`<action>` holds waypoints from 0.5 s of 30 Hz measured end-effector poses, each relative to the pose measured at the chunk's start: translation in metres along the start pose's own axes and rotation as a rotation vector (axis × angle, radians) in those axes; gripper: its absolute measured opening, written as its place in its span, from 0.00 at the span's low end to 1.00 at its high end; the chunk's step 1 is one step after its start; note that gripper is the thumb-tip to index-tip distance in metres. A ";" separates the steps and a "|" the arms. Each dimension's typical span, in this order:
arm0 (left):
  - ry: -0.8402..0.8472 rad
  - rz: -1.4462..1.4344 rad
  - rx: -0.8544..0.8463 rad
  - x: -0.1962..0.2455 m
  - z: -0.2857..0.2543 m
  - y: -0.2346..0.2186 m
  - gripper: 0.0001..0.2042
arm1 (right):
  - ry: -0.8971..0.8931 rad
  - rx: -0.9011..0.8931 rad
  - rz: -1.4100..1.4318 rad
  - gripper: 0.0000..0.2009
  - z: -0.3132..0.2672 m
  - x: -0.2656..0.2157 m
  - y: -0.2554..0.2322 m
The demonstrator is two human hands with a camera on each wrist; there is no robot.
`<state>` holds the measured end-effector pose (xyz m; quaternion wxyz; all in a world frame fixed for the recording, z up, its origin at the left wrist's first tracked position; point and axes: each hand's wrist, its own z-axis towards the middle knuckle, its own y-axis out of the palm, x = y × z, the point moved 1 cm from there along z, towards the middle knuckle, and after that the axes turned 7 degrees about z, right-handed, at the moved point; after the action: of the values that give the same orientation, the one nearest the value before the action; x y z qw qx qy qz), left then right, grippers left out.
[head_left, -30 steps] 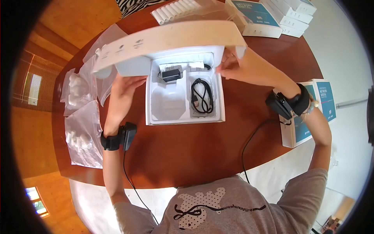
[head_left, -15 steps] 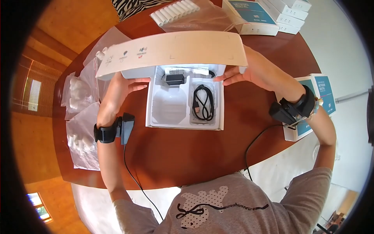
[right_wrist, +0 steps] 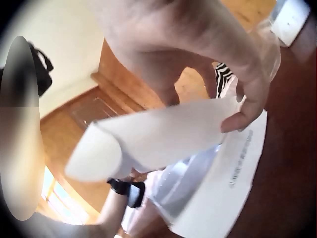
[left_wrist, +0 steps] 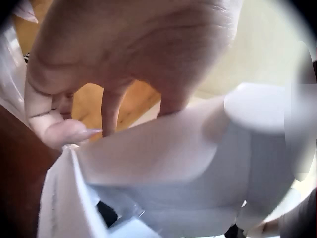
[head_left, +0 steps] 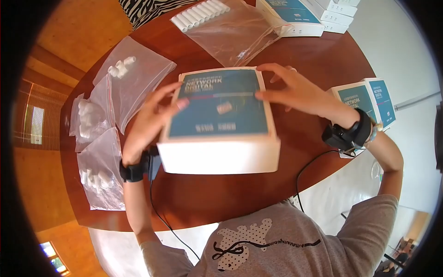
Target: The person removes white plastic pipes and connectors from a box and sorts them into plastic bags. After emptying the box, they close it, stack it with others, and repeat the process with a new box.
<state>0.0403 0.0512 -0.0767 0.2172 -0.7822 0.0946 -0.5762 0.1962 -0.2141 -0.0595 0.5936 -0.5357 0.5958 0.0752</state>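
Observation:
A white box (right_wrist: 213, 208) stands on the table, its blue-topped lid (head_left: 230, 106) tilted down over it with the white front flap (head_left: 219, 154) towards me. My left hand (head_left: 150, 117) is at the lid's left edge, fingers spread and thumb over the top. In the left wrist view, the thumb touches the corner and a dark item (left_wrist: 106, 213) shows inside the box. My right hand (head_left: 293, 92) touches the lid's right edge with its thumb, index finger reaching to the far corner. Most of the contents are hidden in the head view.
Clear bags (head_left: 99, 171) of white fittings lie along the left. White tubes (head_left: 198, 16) rest at the back beside another plastic bag (head_left: 230, 39). More boxes (head_left: 295, 18) are stacked at the back right, and two boxes (head_left: 380, 101) stand at the right edge. Cables trail from both wrists.
The lid has swung from upright down towards me, covering the black adapter and coiled cable seen earlier. Both hands have come from beside the box onto the lid's edges.

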 end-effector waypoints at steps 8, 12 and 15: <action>0.104 0.210 0.257 -0.019 -0.033 0.049 0.33 | 0.188 -0.140 0.269 0.41 -0.022 0.020 0.032; 0.085 0.226 0.290 -0.022 -0.071 0.054 0.28 | 0.201 -0.139 0.224 0.35 -0.066 0.024 0.054; -0.006 0.059 0.277 -0.033 -0.097 0.064 0.26 | -0.026 -0.042 0.347 0.31 -0.103 0.039 0.081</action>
<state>-0.0549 -0.0143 -0.1107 0.3402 -0.7434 0.0366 -0.5747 0.0841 -0.2768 -0.1056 0.5681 -0.4362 0.6698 0.1958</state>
